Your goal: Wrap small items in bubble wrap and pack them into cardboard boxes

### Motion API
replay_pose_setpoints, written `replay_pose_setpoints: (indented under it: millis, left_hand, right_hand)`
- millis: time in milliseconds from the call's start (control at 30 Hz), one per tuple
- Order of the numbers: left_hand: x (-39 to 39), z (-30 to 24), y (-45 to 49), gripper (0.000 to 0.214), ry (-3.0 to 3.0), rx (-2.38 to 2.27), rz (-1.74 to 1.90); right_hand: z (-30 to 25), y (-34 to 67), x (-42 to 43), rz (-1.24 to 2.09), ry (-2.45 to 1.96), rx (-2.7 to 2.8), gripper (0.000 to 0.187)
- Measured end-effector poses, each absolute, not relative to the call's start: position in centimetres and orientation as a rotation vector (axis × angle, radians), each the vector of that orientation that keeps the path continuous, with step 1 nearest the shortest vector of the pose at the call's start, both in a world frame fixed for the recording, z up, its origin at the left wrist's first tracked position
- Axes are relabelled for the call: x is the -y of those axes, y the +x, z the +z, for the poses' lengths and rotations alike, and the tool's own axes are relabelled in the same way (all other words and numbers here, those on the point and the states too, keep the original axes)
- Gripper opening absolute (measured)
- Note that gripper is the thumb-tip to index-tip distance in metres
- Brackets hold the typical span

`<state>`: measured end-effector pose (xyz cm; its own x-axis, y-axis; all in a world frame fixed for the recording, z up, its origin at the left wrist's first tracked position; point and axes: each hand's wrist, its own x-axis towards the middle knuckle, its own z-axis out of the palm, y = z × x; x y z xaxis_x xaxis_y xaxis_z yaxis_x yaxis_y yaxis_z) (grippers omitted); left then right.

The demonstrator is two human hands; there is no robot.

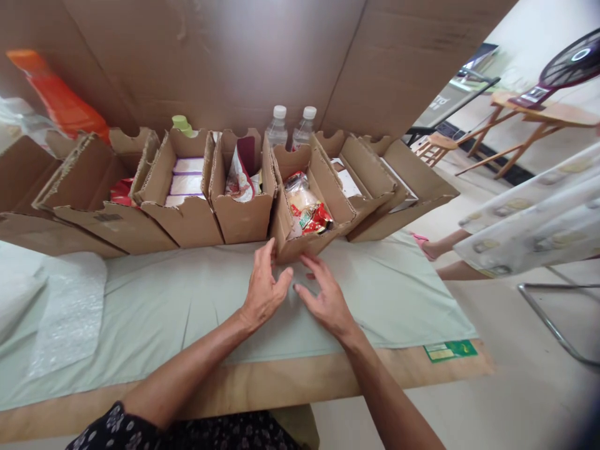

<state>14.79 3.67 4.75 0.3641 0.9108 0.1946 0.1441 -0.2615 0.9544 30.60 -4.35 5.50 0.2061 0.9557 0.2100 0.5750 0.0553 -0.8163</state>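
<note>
At the carton (323, 240) — both grips (265, 290) (328, 303) half-curled

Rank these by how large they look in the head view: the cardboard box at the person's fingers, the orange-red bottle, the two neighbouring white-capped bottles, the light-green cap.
1. Cardboard box
2. Orange-red bottle
3. White-capped bottles: too alike to rank against each other
4. Light-green cap

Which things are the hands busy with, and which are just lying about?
Seem part of the job:
- cardboard box, with the left hand and right hand at its front
- snack packets inside it

Seem just lying about:
- plastic sheet
- green packet on the table edge
- wooden stool
</note>
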Motion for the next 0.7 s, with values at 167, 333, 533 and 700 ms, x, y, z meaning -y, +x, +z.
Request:
replay_pose_setpoints:
  millis: [167,333,533,700]
  left_hand:
    - [-6.4,4.8,17.2,0.084,1.637,-0.856,1.049]
    - [-4.4,4.8,14.3,0.078,1.668,-0.899,0.958]
    - [0.3,3.9,7.6,0.06,1.691,-1.016,0.864]
    - [1.8,3.5,4.0,0.048,1.641,-1.139,0.894]
  right_hand:
    - [5.8,32.0,0.1,0.547,-1.636,1.484,0.066]
    - [7.7,31.3,0.6,0.497,-1.571,1.475,0.047]
    - [15.1,26.7,-5.3,0.372,-1.608,1.71,0.066]
    - [18.2,23.6,-10.2,0.079,-2.011,1.904,0.037]
